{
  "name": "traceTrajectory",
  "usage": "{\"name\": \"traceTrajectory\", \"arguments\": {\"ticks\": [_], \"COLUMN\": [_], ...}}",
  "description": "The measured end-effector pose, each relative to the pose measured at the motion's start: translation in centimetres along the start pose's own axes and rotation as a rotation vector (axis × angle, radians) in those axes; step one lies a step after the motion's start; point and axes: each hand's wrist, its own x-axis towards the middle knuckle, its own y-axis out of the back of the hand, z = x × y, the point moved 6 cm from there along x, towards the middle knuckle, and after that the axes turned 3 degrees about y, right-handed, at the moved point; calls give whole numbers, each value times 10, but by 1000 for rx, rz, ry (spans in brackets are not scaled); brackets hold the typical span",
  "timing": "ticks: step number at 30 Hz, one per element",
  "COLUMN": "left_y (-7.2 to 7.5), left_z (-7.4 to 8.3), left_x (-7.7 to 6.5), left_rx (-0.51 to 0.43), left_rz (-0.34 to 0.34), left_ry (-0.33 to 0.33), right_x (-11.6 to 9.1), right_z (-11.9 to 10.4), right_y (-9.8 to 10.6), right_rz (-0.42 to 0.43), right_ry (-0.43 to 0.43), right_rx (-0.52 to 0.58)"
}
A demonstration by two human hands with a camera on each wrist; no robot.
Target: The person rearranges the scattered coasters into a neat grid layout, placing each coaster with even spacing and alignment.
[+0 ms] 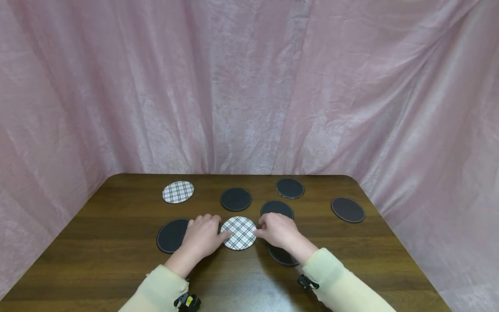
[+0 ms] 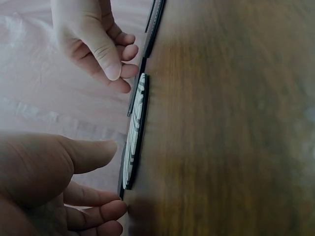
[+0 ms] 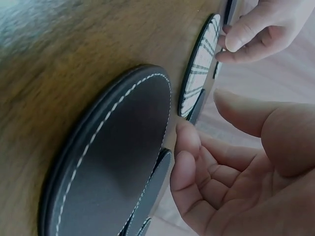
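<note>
A round coaster with a white plaid top (image 1: 239, 233) lies flat on the table between both hands. My left hand (image 1: 203, 234) is at its left side, thumb out toward its rim; in the left wrist view that thumb stands clear of the plaid surface, fingers loosely bent. At the opposite side is my right hand (image 1: 278, 229), its thumb near the rim and its fingers relaxed, with nothing in them in the right wrist view. Beneath the right hand a black stitched coaster (image 3: 113, 152) is partly covered. Another black coaster (image 1: 170, 236) lies beside the left hand, partly hidden by it.
Farther back on the wooden table (image 1: 117, 234) lie a second plaid coaster (image 1: 178, 192) and black coasters at the middle (image 1: 235, 199), behind the right hand (image 1: 277, 208), at the back (image 1: 290, 188) and far right (image 1: 348, 210). A pink curtain (image 1: 249, 86) hangs behind.
</note>
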Motion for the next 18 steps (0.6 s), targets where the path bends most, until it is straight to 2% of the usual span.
{"name": "traceTrajectory", "arguments": {"ticks": [5, 7, 10, 15, 18], "left_y": [0, 0, 0, 0, 0], "left_z": [0, 0, 1, 2, 2], "left_x": [1, 0, -1, -1, -1], "left_rx": [-1, -5, -10, -9, 2], "left_rz": [2, -1, -7, -9, -9], "left_ry": [-1, 0, -2, -7, -8], "right_x": [37, 45, 46, 33, 31], "right_z": [53, 64, 63, 33, 28], "right_y": [-56, -69, -71, -45, -40], "right_rz": [21, 7, -22, -58, -74], "right_ry": [53, 56, 42, -6, -11], "right_rx": [-6, -2, -13, -16, -15]}}
